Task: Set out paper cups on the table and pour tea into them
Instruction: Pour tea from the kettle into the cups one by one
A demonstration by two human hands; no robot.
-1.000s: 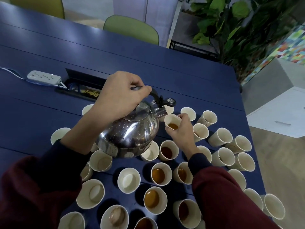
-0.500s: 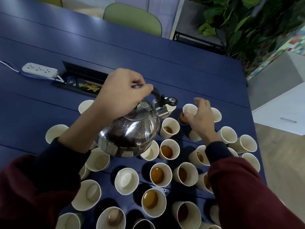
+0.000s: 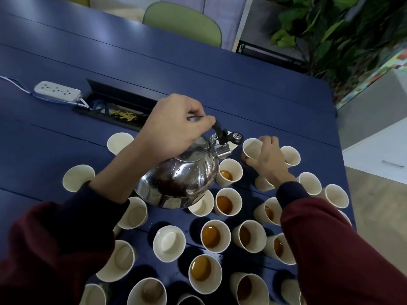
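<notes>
My left hand [image 3: 174,126] grips the black handle of a steel kettle [image 3: 180,181], held above the blue table [image 3: 242,84] with its spout [image 3: 223,150] pointing right. To the right of the spout my right hand [image 3: 267,158] holds an empty paper cup [image 3: 251,147] by its side, tilted towards the kettle. Several paper cups stand around both hands. Some hold brown tea, such as one cup [image 3: 229,171] just under the spout and another [image 3: 211,235] nearer me. Others, like one cup [image 3: 168,242] near the front, are empty.
A white power strip [image 3: 57,92] with a blue cable lies at the left beside an open black cable tray [image 3: 119,106] set in the table. A green chair [image 3: 182,23] stands at the far edge. Plants [image 3: 326,34] and a white cabinet [image 3: 378,159] are at the right.
My right hand let go of the cup it held under the spout, moved right and took hold of an empty cup farther back. The kettle has stayed in place.
</notes>
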